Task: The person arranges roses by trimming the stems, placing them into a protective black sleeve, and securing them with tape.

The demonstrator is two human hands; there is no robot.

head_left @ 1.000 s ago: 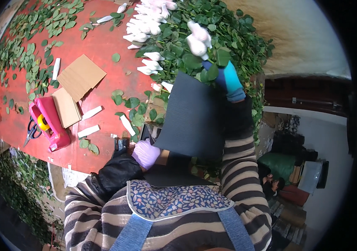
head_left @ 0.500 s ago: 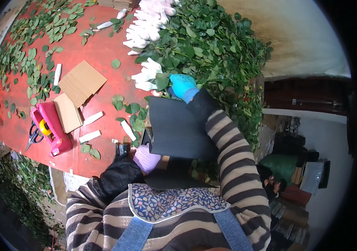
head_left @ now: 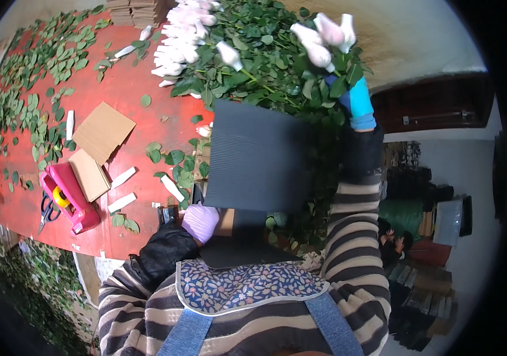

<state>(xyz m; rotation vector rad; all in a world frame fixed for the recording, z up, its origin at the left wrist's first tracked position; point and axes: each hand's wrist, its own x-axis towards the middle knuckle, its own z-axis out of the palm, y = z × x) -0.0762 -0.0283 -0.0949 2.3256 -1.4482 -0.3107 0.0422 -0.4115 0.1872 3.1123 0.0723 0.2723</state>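
Note:
My right hand (head_left: 357, 98), in a bright blue glove, is raised at the far right. It is closed round the stems of several roses (head_left: 317, 50) whose heads wear white net sleeves. Before me stands a black ribbed sheet (head_left: 253, 157), with a lower black flap (head_left: 244, 252) close to my apron. My left hand (head_left: 200, 223), in a lilac glove, is at the sheet's near left corner; its fingers are hidden. One more sleeved rose (head_left: 229, 56) lies over the leafy stems (head_left: 271, 44), left of my raised hand.
On the red table (head_left: 137, 127) are brown cardboard pieces (head_left: 104, 132), a pink tape dispenser (head_left: 70, 199), scissors (head_left: 47, 210), loose white sleeves (head_left: 123, 202) and scattered leaves (head_left: 69, 56). Sleeved roses (head_left: 173, 50) are heaped at the back. A cardboard stack (head_left: 137, 12) stands behind.
My right hand has moved right from the heap's near edge, lifting several sleeved roses. The black sheet shows more fully. My left hand has stayed by its corner.

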